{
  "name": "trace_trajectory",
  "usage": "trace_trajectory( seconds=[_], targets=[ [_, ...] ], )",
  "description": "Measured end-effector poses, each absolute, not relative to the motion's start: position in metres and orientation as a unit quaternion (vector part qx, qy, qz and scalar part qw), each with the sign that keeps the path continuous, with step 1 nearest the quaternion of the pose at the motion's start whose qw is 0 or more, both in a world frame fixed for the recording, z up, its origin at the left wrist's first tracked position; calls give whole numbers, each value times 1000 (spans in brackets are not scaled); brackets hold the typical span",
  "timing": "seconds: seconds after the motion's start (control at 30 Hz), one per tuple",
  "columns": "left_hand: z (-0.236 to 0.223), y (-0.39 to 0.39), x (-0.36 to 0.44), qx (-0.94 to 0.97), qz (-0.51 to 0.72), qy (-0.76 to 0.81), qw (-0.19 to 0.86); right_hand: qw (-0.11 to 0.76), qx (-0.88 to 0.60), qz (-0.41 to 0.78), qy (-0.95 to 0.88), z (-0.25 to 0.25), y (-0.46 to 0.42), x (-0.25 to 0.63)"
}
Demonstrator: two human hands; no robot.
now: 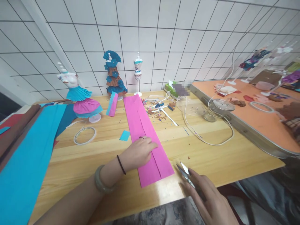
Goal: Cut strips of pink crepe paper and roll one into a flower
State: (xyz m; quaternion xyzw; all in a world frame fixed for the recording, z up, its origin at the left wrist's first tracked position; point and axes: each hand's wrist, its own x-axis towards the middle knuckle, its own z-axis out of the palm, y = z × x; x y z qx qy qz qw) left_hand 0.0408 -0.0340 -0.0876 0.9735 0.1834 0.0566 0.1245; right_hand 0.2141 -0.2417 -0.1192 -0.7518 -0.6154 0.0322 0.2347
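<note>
A long folded strip of pink crepe paper (152, 165) lies on the wooden table, running from near the back down to its front part. My left hand (142, 150) rests on the middle of the strip, fingers curled down onto it and fingertips partly hidden. It wears a dark hair tie and a pale bangle at the wrist. To the right of the strip's near end, my right hand (208, 197) holds small scissors (185, 175), their blades slightly apart and pointing up and left. The blades do not touch the paper. A small blue paper piece (124, 135) lies beside the strip.
Dress forms in paper skirts (85, 106) stand along the tiled wall. Blue and brown paper rolls (35, 150) lie left, near a tape roll (84, 136). Scraps (159, 114), a white cord (211, 143) and a glass jar (209, 116) sit right, beside an orange table (260, 125).
</note>
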Motion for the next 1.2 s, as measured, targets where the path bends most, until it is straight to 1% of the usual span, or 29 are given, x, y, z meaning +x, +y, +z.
trace_trajectory(
  seconds=[0.17,0.27,0.4,0.6,0.73,0.83,1.07,1.2],
  targets=[
    [-92,-42,48,986,109,120,26,232,-736,29,-635,-119,-248,208],
    [-97,-49,53,987,151,59,5,238,-732,11,-638,-120,-251,206],
    [-105,-56,58,987,160,21,12,250,-725,1,-642,-124,-254,203],
    [-113,-57,60,988,138,33,60,209,-731,32,-648,-133,-260,206],
    [-116,-54,60,985,144,32,89,214,-731,9,-648,-133,-259,205],
    [-115,-53,61,986,139,23,91,209,-739,-2,-640,-131,-255,201],
    [-113,-53,60,987,137,17,83,165,-762,-113,-616,-129,-241,192],
    [-116,-52,60,986,141,11,89,146,-766,-133,-612,-128,-235,189]
  ],
)
